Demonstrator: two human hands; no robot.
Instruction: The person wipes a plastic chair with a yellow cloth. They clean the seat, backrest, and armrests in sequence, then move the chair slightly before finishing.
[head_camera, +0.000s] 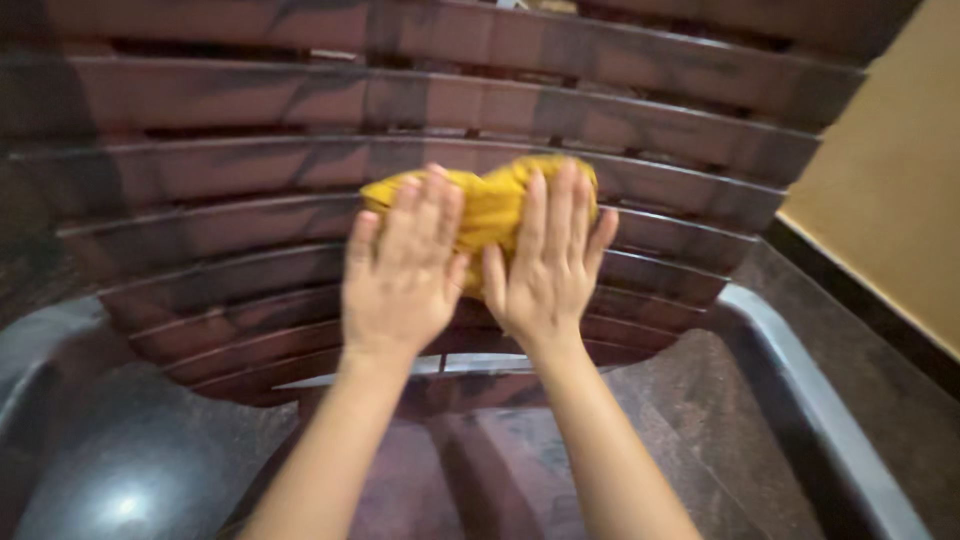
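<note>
— Head view first: what are we looking at?

— We see a dark brown plastic chair (300, 190) from above, its slatted backrest filling the upper part of the frame. Both hands press a yellow cloth (495, 205) flat against one of the middle slats.

— How are the hands set on it?

— Our left hand (400, 275) lies palm-down over the near, lower-left part of the cloth; our right hand (550, 265) covers the part just beside it. The two hands sit side by side, nearly touching at the thumbs.

— And the fingers?

— The fingers (432, 215) of both hands are stretched out and close together, flat on the cloth rather than curled around it. We would say neither hand grips; they hold the cloth by pressure against the chair. That seems the reason for the pose: the backrest slopes, so a bunched cloth stays put only while the palms push it against the slat.

— Where does the cloth sit relative to the chair?

— Roughly at mid-height of the backrest, centred across its width, well above the seat (520, 460). It is crumpled, with folds showing above the fingertips.

— Anything else around the chair?

— A greyish armrest (800, 380) runs down the right side of the chair, another curves at the left. Beyond the chair's right edge we see a yellow wall (900, 190) with a dark skirting band and a speckled stone floor (880, 400).
</note>
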